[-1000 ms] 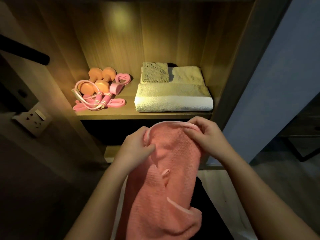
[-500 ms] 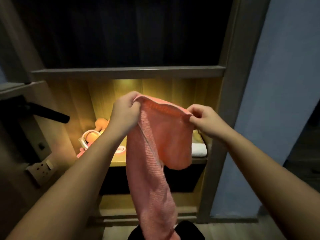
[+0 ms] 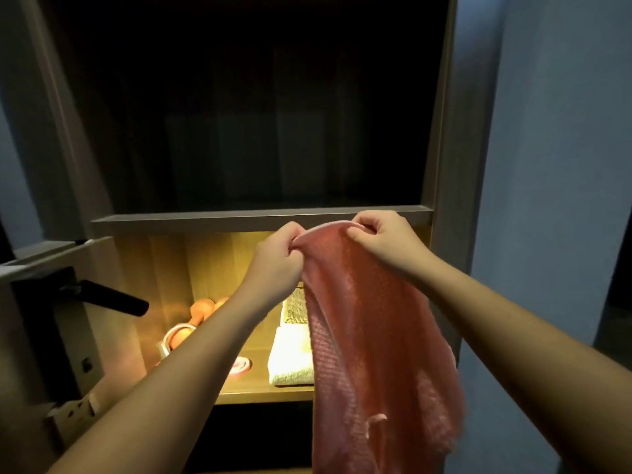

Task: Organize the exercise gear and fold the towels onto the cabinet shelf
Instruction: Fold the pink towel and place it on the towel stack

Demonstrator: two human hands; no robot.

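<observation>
Pinching the pink towel (image 3: pixel 369 336) by its top hem with left grip (image 3: pixel 277 254) and right grip (image 3: pixel 383 241), fingers curled on it, close together. Hanging before the right edge of the lit shelf (image 3: pixel 260 395), not resting on it. Near the left rear corner, probably orange dumbbells (image 3: pixel 203 309).

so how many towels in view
3: pink towel gripped by left hand and right hand, white towel on the shelf, textured towel behind it. More may hide behind the pink one.

Pink waffle-textured towel (image 3: pixel 372 336), white folded towel (image 3: pixel 290 357), orange dumbbells (image 3: pixel 201 309), black door handle (image 3: pixel 113 299)
</observation>
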